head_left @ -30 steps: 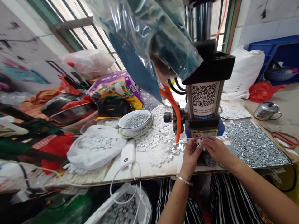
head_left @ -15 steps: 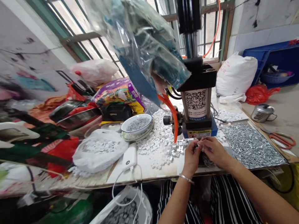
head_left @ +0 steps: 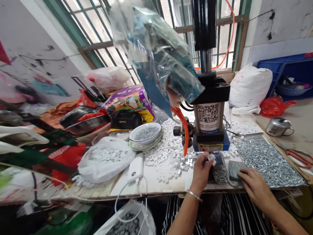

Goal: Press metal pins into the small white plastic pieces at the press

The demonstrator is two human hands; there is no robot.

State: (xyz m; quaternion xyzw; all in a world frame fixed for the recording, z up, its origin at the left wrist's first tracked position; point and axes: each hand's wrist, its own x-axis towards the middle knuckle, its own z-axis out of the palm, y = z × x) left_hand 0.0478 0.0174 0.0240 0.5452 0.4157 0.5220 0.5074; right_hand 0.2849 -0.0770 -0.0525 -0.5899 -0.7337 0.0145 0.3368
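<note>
Between the thumb and fingers of my left hand (head_left: 201, 168) are small white square clips (head_left: 210, 158), held in front of the press base (head_left: 212, 143). My right hand (head_left: 255, 186) has its fingers stretched out, their tips at the edge of a flat grey box (head_left: 235, 169). Whether it grips that box is not plain, but the fingers look spread. A heap of small metal nails (head_left: 220, 175) lies between my two hands, close to the table's front edge. Loose white clips (head_left: 168, 147) are scattered to the left of the press.
A tray of metal nails (head_left: 269, 161) stands at the right, with orange-handled scissors (head_left: 297, 156) and a metal cup (head_left: 278, 126) beyond. On the left are a bowl of nails (head_left: 146, 133), a white power bank (head_left: 135, 168) with a cable and a plastic bag of clips (head_left: 105, 160).
My right hand has left my left hand and moved right to the grey box. The clips in my left hand and the nail heap now show more clearly. The camera view has shifted slightly.
</note>
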